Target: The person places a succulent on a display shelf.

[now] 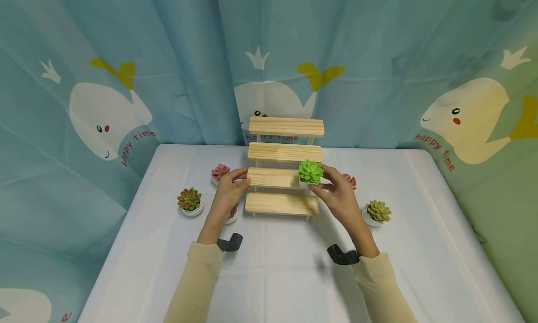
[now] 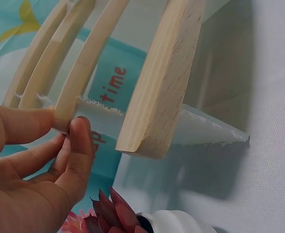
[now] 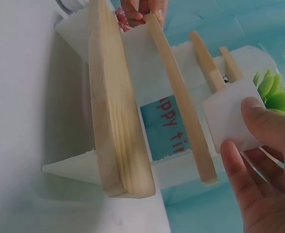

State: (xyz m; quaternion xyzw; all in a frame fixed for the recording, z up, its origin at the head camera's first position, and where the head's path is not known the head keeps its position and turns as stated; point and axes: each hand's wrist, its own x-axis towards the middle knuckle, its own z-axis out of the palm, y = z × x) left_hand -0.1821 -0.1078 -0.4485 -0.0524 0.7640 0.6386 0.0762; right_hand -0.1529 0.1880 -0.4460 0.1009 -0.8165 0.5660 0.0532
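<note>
A four-step wooden display stand (image 1: pixel 282 204) with white side supports stands upright on the white table. My left hand (image 1: pixel 227 190) pinches the left end of its second board from the bottom (image 2: pixel 68 104), thumb on one side and fingers on the other. In my right hand (image 1: pixel 341 199) is a bright green potted succulent (image 1: pixel 310 171), its white pot (image 3: pixel 232 116) gripped between thumb and fingers. The plant is at the right end of that same board in the head view; whether the pot touches the wood I cannot tell.
Left of the stand are a brownish-green succulent (image 1: pixel 189 199), a pink one (image 1: pixel 220 172) and a dark red one (image 2: pixel 125 213). To the right, a pink succulent (image 1: pixel 350 180) is partly hidden by my hand, near a yellow-green one (image 1: pixel 378 211). A blue curtain (image 1: pixel 189 80) hangs behind.
</note>
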